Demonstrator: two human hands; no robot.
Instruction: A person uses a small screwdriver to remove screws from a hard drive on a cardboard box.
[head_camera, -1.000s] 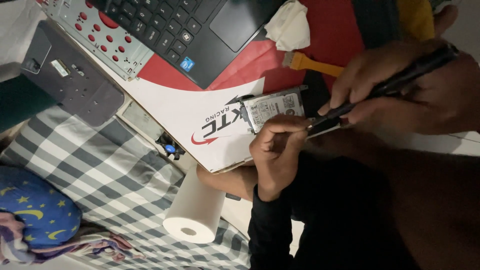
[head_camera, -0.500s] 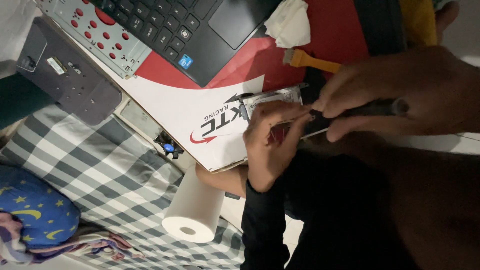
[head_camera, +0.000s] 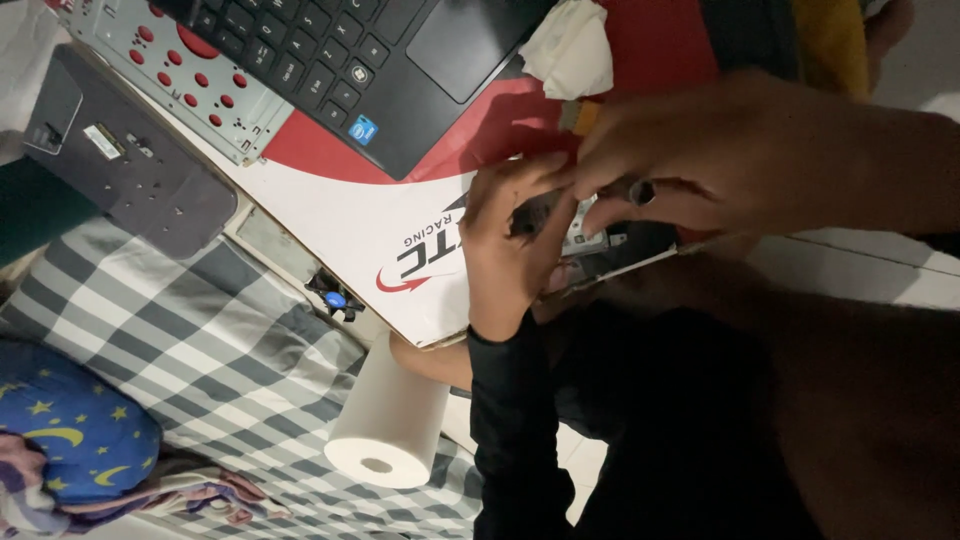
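I see my left hand (head_camera: 510, 250), in a black sleeve, pressed down with fingers curled over a small flat metal part (head_camera: 592, 238), a drive or bracket by the look of it, which lies directly under both hands on a red and white board (head_camera: 400, 215). My right hand (head_camera: 740, 150) comes in from the far side and closes around a dark pen-shaped tool (head_camera: 640, 192) (only its round end shows between the fingers), so that grip is tight on the tool, with the tip hidden under the left fingers. Whether the left hand truly pinches the part or only holds it flat, I cannot tell. Just beyond the grip, a black laptop (head_camera: 350, 50) rests on the board, with a crumpled white cloth (head_camera: 570, 50) at its corner. Farther out past the laptop lie a grey metal plate with round holes (head_camera: 170, 70) and a dark cover panel (head_camera: 120, 165). Below the left wrist stands a white paper roll (head_camera: 390, 420) on a checked blanket (head_camera: 170, 350), and a small black fan (head_camera: 335, 295) sits at the board's edge.
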